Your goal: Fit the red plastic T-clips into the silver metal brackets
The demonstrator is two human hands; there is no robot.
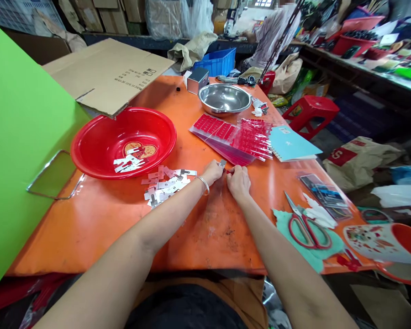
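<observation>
My left hand (213,172) is closed on a small flat metal piece (222,163), which sticks up past the fingertips. Close beside it, my right hand (239,183) is pinched low over the table; a bit of dark red shows at its fingertips, too small to name. Left of my left wrist lies a loose pile of flat silvery metal pieces (167,187), some with a pinkish tint. Similar pieces lie inside the red plastic basin (157,125). Just beyond my hands are clear plastic sheets with rows of red pieces (222,132).
A steel bowl (225,100) and a small box (197,81) stand farther back. Right of my hands are a light blue notebook (292,142), scissors (308,230) on a green cloth, and a mug (380,242). Cardboard (113,73) overhangs the basin; a green panel (23,137) stands left.
</observation>
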